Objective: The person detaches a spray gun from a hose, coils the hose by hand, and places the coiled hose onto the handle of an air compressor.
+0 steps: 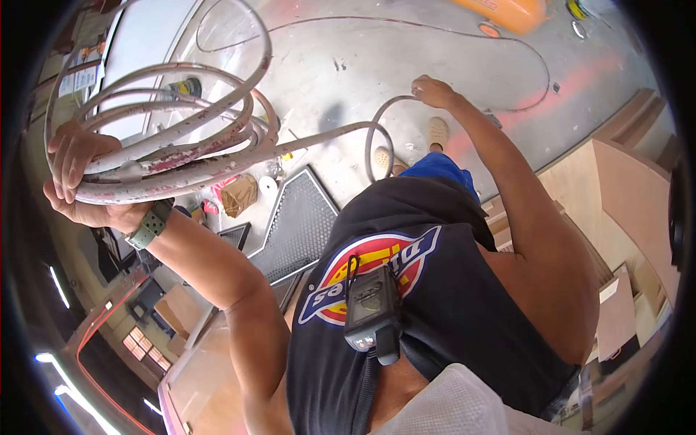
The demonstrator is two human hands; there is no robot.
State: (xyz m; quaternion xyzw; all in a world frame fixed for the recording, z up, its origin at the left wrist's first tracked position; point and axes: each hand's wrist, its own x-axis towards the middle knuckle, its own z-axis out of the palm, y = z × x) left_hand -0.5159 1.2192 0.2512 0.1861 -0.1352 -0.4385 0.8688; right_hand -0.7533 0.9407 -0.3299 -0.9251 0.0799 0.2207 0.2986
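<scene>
My left hand [80, 163], with a green watch strap at the wrist, is raised at the left and wraps round a coiled hose [188, 163]. The coil is several loops thick, pale and smeared with reddish and white marks. One length of hose runs right from the coil, makes a small hanging loop in front of my body, and rises to my right hand [435, 93]. That hand is closed round the hose, out at the end of my stretched arm. A thinner-looking stretch of hose [406, 22] curves across the floor beyond.
Perforated dark panels [301, 217] lean near my left side, with a brown paper bag [239, 194] beside them. An orange tank [511, 11] stands on the grey floor ahead. Wooden cabinet parts [631, 188] are at the right. A can [186, 88] sits behind the coil.
</scene>
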